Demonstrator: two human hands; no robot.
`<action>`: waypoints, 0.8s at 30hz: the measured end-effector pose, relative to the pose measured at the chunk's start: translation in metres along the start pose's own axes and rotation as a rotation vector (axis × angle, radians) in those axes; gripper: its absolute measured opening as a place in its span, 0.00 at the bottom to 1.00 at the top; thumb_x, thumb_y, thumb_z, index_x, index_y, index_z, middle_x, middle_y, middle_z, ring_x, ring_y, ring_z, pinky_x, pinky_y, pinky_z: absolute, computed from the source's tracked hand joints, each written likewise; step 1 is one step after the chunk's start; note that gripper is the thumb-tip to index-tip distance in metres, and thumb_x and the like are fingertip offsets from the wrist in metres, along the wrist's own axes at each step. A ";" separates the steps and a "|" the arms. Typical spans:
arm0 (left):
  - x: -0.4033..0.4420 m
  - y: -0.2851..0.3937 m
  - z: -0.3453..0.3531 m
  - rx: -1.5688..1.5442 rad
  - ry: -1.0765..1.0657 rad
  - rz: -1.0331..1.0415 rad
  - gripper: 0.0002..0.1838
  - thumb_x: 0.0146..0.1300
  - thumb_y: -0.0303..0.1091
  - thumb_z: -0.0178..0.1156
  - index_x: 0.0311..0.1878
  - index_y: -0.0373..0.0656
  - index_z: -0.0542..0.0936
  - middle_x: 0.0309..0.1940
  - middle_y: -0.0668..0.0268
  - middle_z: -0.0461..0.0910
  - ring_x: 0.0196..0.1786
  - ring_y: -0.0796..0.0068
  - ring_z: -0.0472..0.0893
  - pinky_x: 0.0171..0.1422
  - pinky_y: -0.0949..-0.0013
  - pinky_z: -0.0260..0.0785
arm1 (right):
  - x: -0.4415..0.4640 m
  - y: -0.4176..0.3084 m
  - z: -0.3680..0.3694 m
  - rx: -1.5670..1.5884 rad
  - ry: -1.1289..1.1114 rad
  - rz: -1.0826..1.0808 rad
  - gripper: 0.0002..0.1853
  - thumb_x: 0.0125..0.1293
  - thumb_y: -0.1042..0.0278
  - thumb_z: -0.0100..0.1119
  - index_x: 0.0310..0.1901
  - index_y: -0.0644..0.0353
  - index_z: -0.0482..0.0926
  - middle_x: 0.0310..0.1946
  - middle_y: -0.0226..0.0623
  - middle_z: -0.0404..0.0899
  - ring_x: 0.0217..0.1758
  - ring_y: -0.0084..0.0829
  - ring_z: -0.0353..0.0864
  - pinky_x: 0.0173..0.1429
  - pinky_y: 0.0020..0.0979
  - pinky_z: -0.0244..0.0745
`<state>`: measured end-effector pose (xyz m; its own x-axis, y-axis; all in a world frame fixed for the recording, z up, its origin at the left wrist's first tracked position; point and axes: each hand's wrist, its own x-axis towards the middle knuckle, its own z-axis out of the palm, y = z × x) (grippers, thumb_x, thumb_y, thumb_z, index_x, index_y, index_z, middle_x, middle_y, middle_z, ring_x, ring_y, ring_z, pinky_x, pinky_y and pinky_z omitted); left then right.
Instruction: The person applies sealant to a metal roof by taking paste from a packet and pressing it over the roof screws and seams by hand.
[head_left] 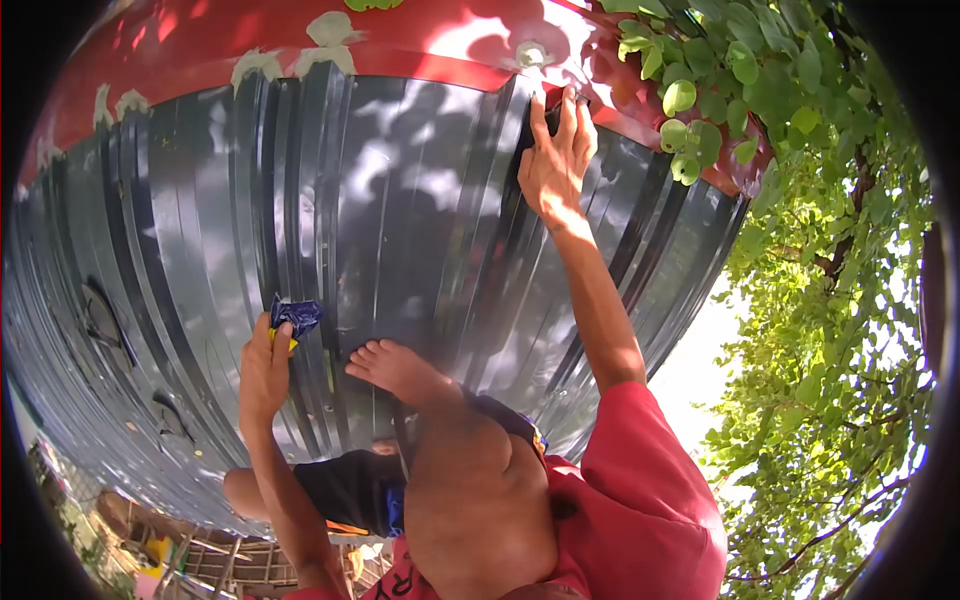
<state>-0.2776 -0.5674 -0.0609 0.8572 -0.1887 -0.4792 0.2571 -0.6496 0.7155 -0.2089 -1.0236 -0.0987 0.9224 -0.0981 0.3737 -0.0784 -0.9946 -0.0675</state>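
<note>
My left hand point(264, 376) is closed on a crumpled dark blue packet point(297, 318) with a bit of yellow at its lower edge. It is over the grey ribbed metal roof sheet point(400, 200), left of my bare foot point(385, 365). Up the slope, my right hand point(560, 160) reaches to a raised rib where the sheet meets the red metal strip point(420, 60). Its fingers are stretched out and apart against the rib. Something dark shows under them; I cannot tell whether it is shadow or an object. A pale putty-like patch point(533, 54) lies just above these fingers.
More pale patches point(328, 38) dot the red strip at the rib ends. Two sandals point(108, 320) lie on the roof at left. Leafy branches point(740, 60) overhang the right side, past the roof's edge. My bent knee point(480, 445) is in front of me.
</note>
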 end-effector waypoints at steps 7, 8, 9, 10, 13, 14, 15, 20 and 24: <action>-0.003 0.008 -0.004 -0.020 0.009 -0.009 0.16 0.82 0.40 0.54 0.48 0.32 0.72 0.31 0.48 0.80 0.33 0.52 0.83 0.41 0.57 0.74 | -0.008 -0.016 -0.006 0.003 -0.090 0.181 0.39 0.60 0.73 0.54 0.78 0.52 0.68 0.81 0.59 0.50 0.84 0.62 0.44 0.84 0.61 0.41; -0.003 0.009 -0.005 -0.008 0.002 -0.010 0.16 0.82 0.40 0.54 0.48 0.32 0.72 0.31 0.48 0.80 0.32 0.52 0.83 0.41 0.57 0.74 | -0.009 -0.018 -0.002 -0.021 -0.061 0.194 0.37 0.61 0.71 0.53 0.76 0.53 0.70 0.80 0.60 0.50 0.84 0.63 0.42 0.84 0.60 0.40; -0.003 0.008 -0.005 0.001 0.000 -0.004 0.16 0.82 0.40 0.54 0.48 0.32 0.72 0.31 0.48 0.80 0.32 0.53 0.83 0.40 0.57 0.74 | -0.010 -0.019 0.001 -0.008 -0.026 0.192 0.36 0.62 0.70 0.53 0.76 0.54 0.71 0.81 0.60 0.50 0.85 0.63 0.42 0.84 0.60 0.40; -0.002 0.007 -0.006 0.009 -0.004 0.003 0.16 0.82 0.40 0.54 0.48 0.32 0.72 0.31 0.48 0.80 0.32 0.53 0.83 0.40 0.57 0.74 | -0.010 -0.021 0.004 0.004 0.008 0.190 0.35 0.62 0.69 0.52 0.75 0.54 0.71 0.81 0.60 0.49 0.85 0.63 0.41 0.84 0.60 0.40; -0.003 0.008 -0.006 -0.001 -0.007 0.020 0.16 0.81 0.40 0.54 0.48 0.32 0.71 0.30 0.48 0.80 0.32 0.53 0.84 0.40 0.57 0.74 | -0.003 -0.033 0.009 0.068 0.020 0.280 0.34 0.66 0.64 0.50 0.76 0.57 0.69 0.82 0.63 0.47 0.85 0.66 0.39 0.84 0.62 0.36; -0.003 0.010 -0.007 -0.009 -0.009 0.023 0.16 0.81 0.40 0.54 0.48 0.32 0.71 0.30 0.48 0.80 0.32 0.53 0.84 0.40 0.57 0.74 | -0.002 -0.036 0.010 0.102 0.054 0.272 0.35 0.66 0.64 0.51 0.77 0.60 0.68 0.81 0.65 0.47 0.85 0.67 0.38 0.84 0.64 0.35; -0.004 0.011 -0.007 -0.008 -0.013 0.028 0.16 0.81 0.40 0.54 0.48 0.32 0.71 0.30 0.48 0.80 0.32 0.53 0.84 0.40 0.57 0.74 | 0.000 -0.040 0.012 0.134 0.090 0.263 0.35 0.67 0.64 0.51 0.77 0.62 0.66 0.81 0.67 0.46 0.85 0.68 0.38 0.84 0.67 0.33; -0.004 0.011 -0.007 0.000 0.006 0.044 0.16 0.81 0.40 0.55 0.48 0.31 0.71 0.29 0.49 0.80 0.31 0.53 0.84 0.40 0.57 0.74 | 0.015 -0.058 0.025 0.192 0.146 0.413 0.34 0.70 0.62 0.51 0.76 0.65 0.67 0.81 0.69 0.45 0.85 0.69 0.39 0.84 0.67 0.29; -0.005 0.013 -0.011 0.010 -0.011 0.020 0.16 0.81 0.40 0.55 0.51 0.31 0.73 0.30 0.49 0.80 0.32 0.53 0.83 0.40 0.57 0.74 | 0.021 -0.060 0.027 0.224 0.195 0.403 0.33 0.69 0.63 0.52 0.75 0.66 0.67 0.82 0.66 0.44 0.85 0.68 0.40 0.83 0.68 0.34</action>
<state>-0.2736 -0.5668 -0.0443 0.8573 -0.2098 -0.4700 0.2351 -0.6527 0.7202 -0.1748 -0.9647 -0.1118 0.7455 -0.4989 0.4419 -0.3112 -0.8469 -0.4311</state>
